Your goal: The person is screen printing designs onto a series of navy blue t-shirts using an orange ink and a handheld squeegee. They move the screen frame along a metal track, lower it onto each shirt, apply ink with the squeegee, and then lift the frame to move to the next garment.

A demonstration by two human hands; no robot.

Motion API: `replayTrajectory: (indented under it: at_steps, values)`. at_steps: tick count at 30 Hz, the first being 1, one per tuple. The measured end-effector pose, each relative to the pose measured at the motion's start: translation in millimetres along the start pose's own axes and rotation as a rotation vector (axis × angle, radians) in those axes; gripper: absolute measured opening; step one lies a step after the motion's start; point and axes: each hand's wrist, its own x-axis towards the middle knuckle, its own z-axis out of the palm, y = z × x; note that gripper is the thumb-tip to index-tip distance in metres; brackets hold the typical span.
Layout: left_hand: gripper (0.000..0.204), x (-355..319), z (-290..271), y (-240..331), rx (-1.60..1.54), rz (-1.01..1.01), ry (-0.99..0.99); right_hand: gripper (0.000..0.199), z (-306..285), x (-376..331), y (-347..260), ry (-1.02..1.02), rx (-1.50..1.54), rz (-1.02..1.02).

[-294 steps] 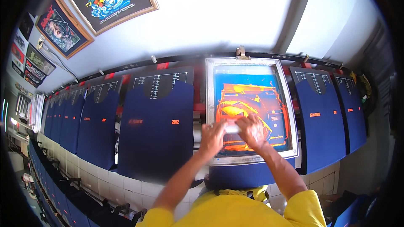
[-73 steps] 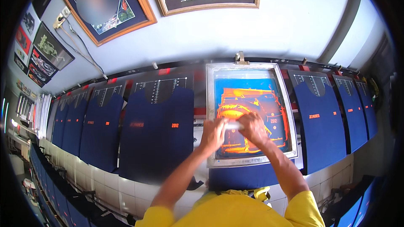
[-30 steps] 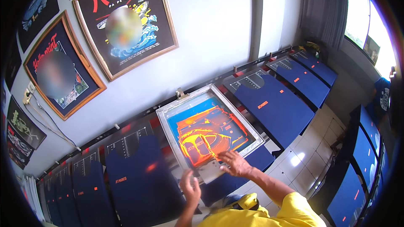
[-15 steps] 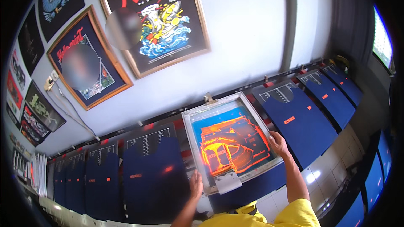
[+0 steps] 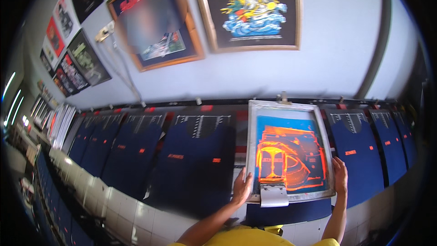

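A screen printing frame [image 5: 289,196] with a pale metal border lies over one of the dark blue shirt panels, its mesh smeared with bright orange ink [image 5: 291,136]. My left hand [image 5: 242,187] is at the lower left side of the frame, fingers along its edge. On the opposite side my right hand [image 5: 340,175] holds the right edge, its fingertips partly hidden. A squeegee [image 5: 274,195] with a pale grey handle leans at the frame's near end, its blade in the orange ink. Beneath the frame, a dark blue panel [image 5: 287,214] shows at the near side.
Dark blue shirt panels with small orange prints, such as one panel [image 5: 191,168] at left and another [image 5: 357,155] at right, line a long bench. A metal clamp [image 5: 284,96] stands at the frame's far end. Framed prints [image 5: 255,9] hang on the wall.
My view has turned left, so the frame and the panels appear further right and straighter. Both hands remain at the frame's sides, the left one now against its edge.
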Motion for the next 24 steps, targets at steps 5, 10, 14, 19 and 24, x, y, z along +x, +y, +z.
replayTrajectory:
  at_steps: [5,10,14,19,24]
  values:
    - [0.066,-11,-52,-1,0.022,0.076,0.020,0.077,45,-37,-14,-0.026,-0.024,-0.097]
    - [0.059,-13,-158,16,0.047,0.042,0.040,0.081,143,-74,-9,-0.015,-0.002,-0.130]
    - [0.053,-13,-250,10,0.071,0.025,0.119,0.083,246,-96,-2,0.031,0.019,-0.067]
    - [0.056,-3,-371,-14,0.142,0.040,0.163,0.065,366,-116,23,0.110,0.079,0.022]
    - [0.061,19,-449,-26,0.204,0.007,0.157,0.075,449,-120,22,0.043,0.013,-0.002]
